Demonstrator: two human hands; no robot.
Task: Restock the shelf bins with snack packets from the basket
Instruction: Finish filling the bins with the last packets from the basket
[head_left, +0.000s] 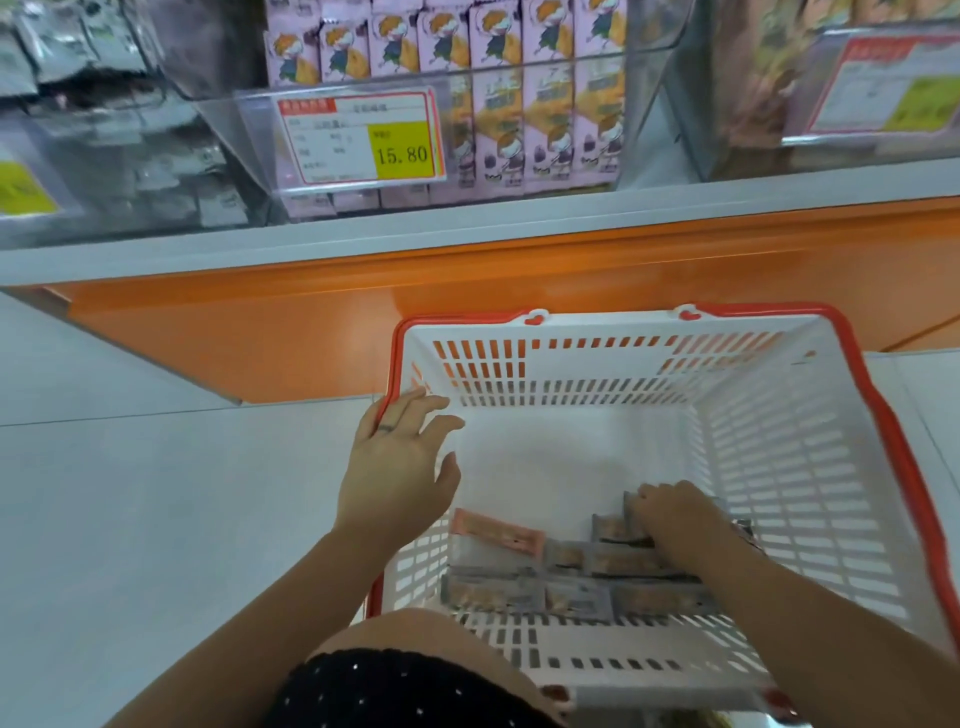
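Head view. At the upper left, a clear plastic shelf bin (111, 156) holds grey foil packs. To its right, a second clear bin (545, 73) holds pink printed cartons (501, 109) and carries a red-framed price label with a yellow panel (361, 137). Below the bins runs an orange shelf front (291, 322).

The left hand (397, 467) rests on the left red rim of the white slotted plastic basket (779, 441). Its fingers are straight and spread, and it holds nothing.

The grey-and-brown snack packets (576, 577) lie on the basket floor along the near wall. A pink-orange flat packet (498, 535) lies at the left end of the group.

The right hand (675, 514) is inside the basket, on the right part of the group. Its fingers are curled down over several snack packets and grip them.

At the upper right stands a third clear bin (737, 104) with a blurred label.
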